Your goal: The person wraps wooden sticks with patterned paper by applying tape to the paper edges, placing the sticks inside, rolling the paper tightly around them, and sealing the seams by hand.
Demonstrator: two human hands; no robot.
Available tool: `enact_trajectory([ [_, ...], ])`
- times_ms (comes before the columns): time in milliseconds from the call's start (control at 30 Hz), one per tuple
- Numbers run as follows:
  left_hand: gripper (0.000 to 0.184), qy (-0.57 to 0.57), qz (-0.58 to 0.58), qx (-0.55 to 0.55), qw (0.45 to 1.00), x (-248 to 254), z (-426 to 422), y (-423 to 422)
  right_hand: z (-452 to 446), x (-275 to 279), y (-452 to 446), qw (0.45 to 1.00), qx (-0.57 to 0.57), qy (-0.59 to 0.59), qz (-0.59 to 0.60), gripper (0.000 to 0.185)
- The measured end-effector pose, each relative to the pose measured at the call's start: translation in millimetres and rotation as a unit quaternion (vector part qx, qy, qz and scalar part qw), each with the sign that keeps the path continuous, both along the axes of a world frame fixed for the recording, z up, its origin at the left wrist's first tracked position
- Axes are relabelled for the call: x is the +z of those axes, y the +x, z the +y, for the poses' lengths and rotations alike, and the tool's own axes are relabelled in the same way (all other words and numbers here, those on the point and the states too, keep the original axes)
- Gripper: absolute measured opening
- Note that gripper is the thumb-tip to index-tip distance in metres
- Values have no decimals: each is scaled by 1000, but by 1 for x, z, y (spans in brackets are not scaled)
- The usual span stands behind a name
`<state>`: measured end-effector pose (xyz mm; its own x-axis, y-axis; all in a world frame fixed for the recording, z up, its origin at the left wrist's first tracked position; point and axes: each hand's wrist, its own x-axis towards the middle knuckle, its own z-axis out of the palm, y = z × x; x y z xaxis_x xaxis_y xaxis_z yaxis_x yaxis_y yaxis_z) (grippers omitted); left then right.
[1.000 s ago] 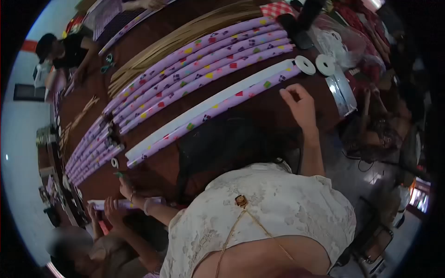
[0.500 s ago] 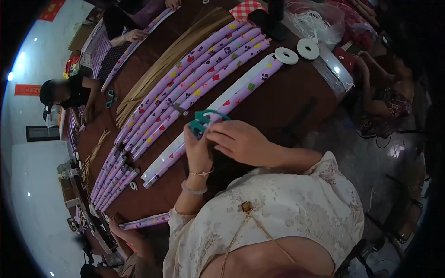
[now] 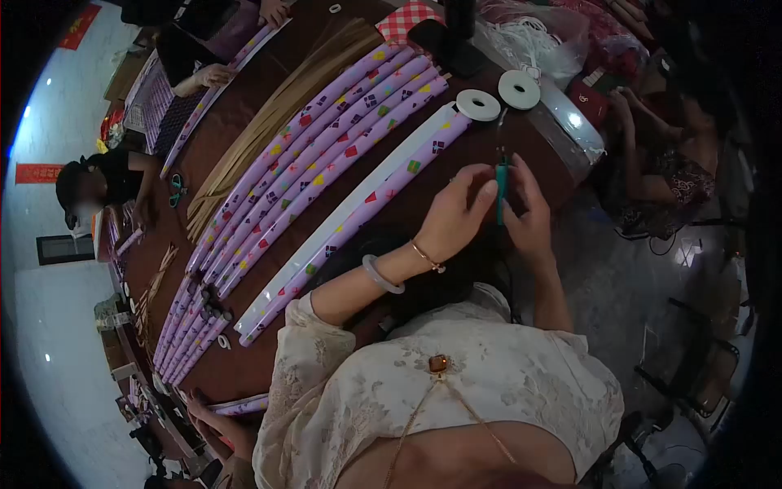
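1. Holding teal-handled scissors point(image 3: 501, 196) just right of the upper half of our landmark, the white-edged sheet point(image 3: 354, 213), we have both hands about them, well apart from that sheet.

2. Our left hand point(image 3: 458, 213) seems to pinch the handle between thumb and bent forefinger; its other fingers are mostly hidden behind these.

3. Our right hand point(image 3: 531, 224) curves around the other side, fingers slightly spread; we cannot tell whether its thumb presses the handle.

4. We see the handles edge-on, so their loops are hard to make out, and the thin blades blur against the dark table point(image 3: 562, 183) near 2 white rolls point(image 3: 478, 105) at the sheet's upper end.

5. Above and left of the sheet, 1 row of purple tubes point(image 3: 326, 147) hides part of the brown strips point(image 3: 281, 106). Farther above it, a co-worker's hand point(image 3: 213, 76) shows, the body cut off; below its lower end, another's hands point(image 3: 213, 422) are partly hidden.

6. Compared with 0.5 s ago, we have brought the scissors from over the sheet's middle to its right, and the blades, then pointing left, now point up.
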<state>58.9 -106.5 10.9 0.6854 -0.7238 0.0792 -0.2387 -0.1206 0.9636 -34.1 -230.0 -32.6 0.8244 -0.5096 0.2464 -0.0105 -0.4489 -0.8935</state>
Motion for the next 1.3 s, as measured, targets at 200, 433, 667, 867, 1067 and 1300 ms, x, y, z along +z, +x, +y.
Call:
enact_trajectory([
  [200,14,69,-346,89,931,-40,-27,126,-48,-7,2,971,-114,-207,23,44],
  [433,17,191,-383,-43,903,-66,-60,188,-97,-38,17,905,-212,-317,190,36],
  [667,18,218,-357,-84,905,-80,-68,192,-92,-20,31,820,-202,-441,305,30],
  [867,16,194,-326,-67,923,-78,-68,193,-80,12,95,927,-55,-350,121,27],
  [1067,16,193,-336,-49,921,-78,-66,193,-87,-21,133,945,40,-312,90,33],
  [1300,16,218,-329,-58,917,-73,-67,189,-94,-18,160,934,84,-345,37,18],
])
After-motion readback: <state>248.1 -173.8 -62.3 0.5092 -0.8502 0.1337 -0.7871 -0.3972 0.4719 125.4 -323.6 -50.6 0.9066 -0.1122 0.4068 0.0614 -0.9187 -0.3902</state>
